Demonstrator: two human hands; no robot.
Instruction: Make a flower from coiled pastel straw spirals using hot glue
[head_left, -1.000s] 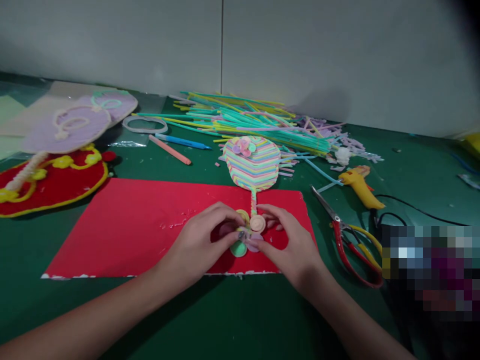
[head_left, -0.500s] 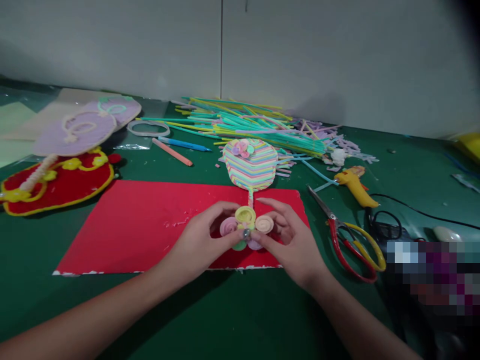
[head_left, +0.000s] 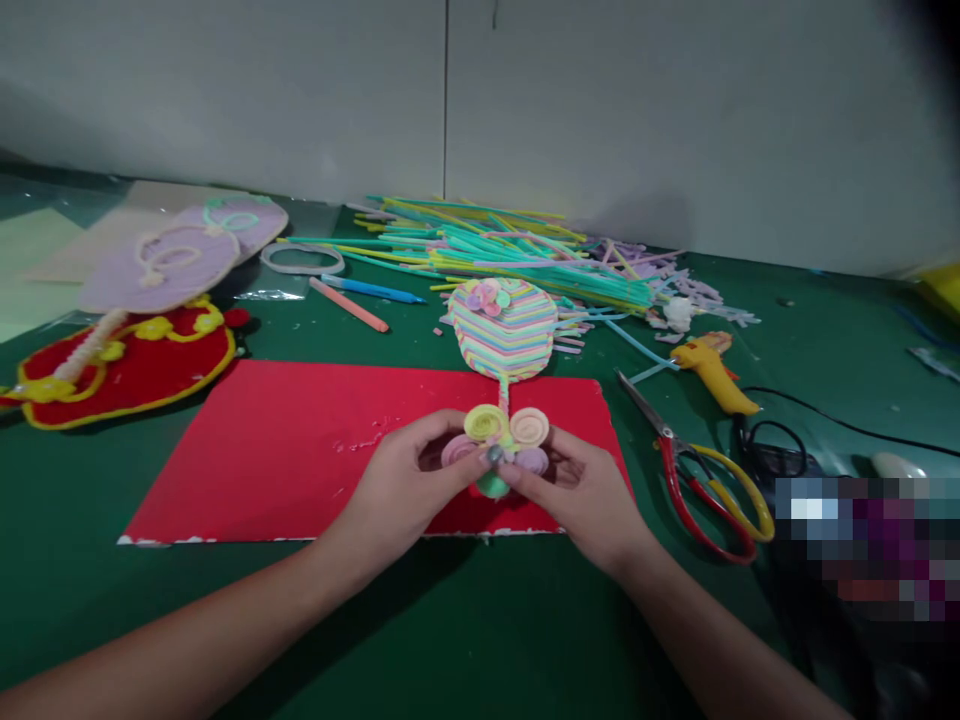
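Between my two hands is a flower (head_left: 486, 424) made of coiled pastel discs in yellow, peach, pink, purple and green, held above a red board (head_left: 277, 450). My left hand (head_left: 409, 470) is closed on its left side, the thumb close to a small shiny grey bead (head_left: 495, 455) at the centre. On the opposite side my right hand (head_left: 592, 490) pinches it, thumb at the lower purple coil. Just beyond lies a striped round fan (head_left: 502, 335) with small coiled flowers and a short handle, whose lower end is hidden behind the flower.
Scissors (head_left: 675, 470) and a yellow glue gun (head_left: 712, 370) lie to the right. Behind are a pile of pastel pipe cleaners (head_left: 510, 250), a blue pen (head_left: 375, 290) and an orange stick (head_left: 350, 305). A red fan (head_left: 142, 370) and purple fans (head_left: 161, 265) lie at left.
The flower has turned clockwise in my hands, so the yellow coil has shifted left and the peach one up. My right fingers have curled in closer.
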